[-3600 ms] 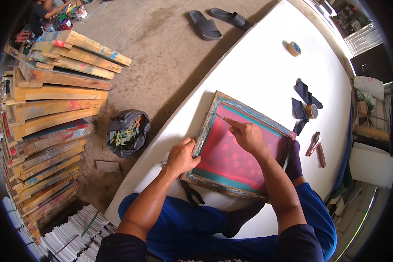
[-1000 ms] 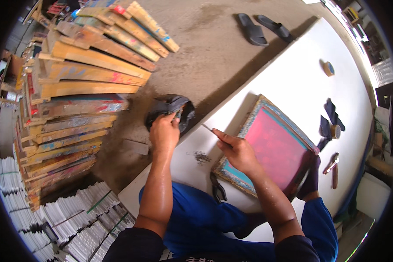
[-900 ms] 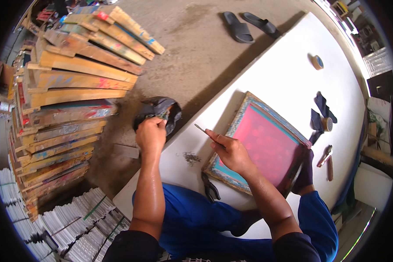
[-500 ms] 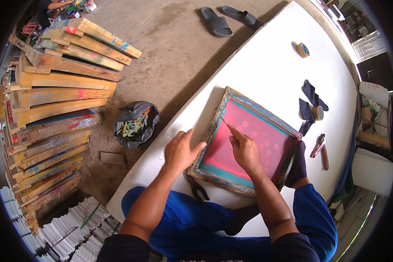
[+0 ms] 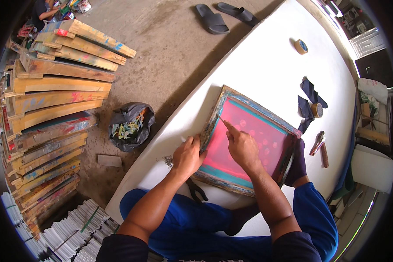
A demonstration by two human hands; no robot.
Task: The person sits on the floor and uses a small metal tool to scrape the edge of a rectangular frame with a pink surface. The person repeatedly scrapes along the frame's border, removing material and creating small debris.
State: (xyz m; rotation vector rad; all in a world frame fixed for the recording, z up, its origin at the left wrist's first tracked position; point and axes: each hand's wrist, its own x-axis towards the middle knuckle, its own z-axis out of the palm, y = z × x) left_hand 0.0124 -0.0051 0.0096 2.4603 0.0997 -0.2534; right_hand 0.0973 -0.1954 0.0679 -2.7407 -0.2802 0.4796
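A screen-printing frame (image 5: 260, 103) with a worn, paint-stained wooden border and pink mesh edged in teal lies tilted on the white table. My left hand (image 5: 189, 155) is closed on its left side, thumb on the near face and fingers along the outer edge. In my right hand (image 5: 242, 146), over the mesh, is a thin pointed metal tool (image 5: 222, 119); its tip meets the left border, and its kind is hidden by my grip. Black-handled pliers (image 5: 197, 191) stick out by the frame's lower left corner. Small grey bits (image 5: 168, 160) lie beside my left hand.
On the white table (image 5: 266, 52) are tape rolls (image 5: 301, 46), dark cloth pieces (image 5: 306, 109) and a red-handled tool (image 5: 318, 144). My socked foot (image 5: 298, 161) is against the frame's right corner. Stacked wooden frames (image 5: 65, 85), a black scrap bag (image 5: 133, 126) and sandals (image 5: 212, 19) are on the floor.
My left hand has come down from open beside the frame to hold its left side, uncovering the grey bits. The tool tip has moved slightly left onto the border.
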